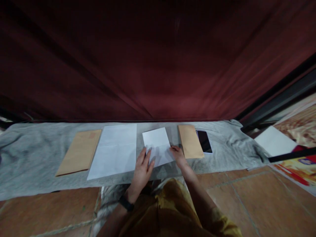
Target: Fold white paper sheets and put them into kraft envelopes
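A small white sheet of paper (158, 137), with a faint crease or fold line across it, lies in front of me on a grey cloth. My left hand (143, 163) rests on its lower left part, fingers spread. At the right edge of the sheet, the fingers of my right hand (177, 154) are curled and pinch the paper; the fingertips are partly hidden. A larger white sheet stack (115, 149) lies left of my left hand. Just beyond my right hand is a brown envelope (191, 141).
Another brown envelope stack (80, 149) lies far left on the grey cloth (229, 148). A phone (204, 141) sits beside the right envelope. A dark red curtain (158, 65) hangs behind. A white sheet (275, 141) and a dark frame bar (291, 154) are at right.
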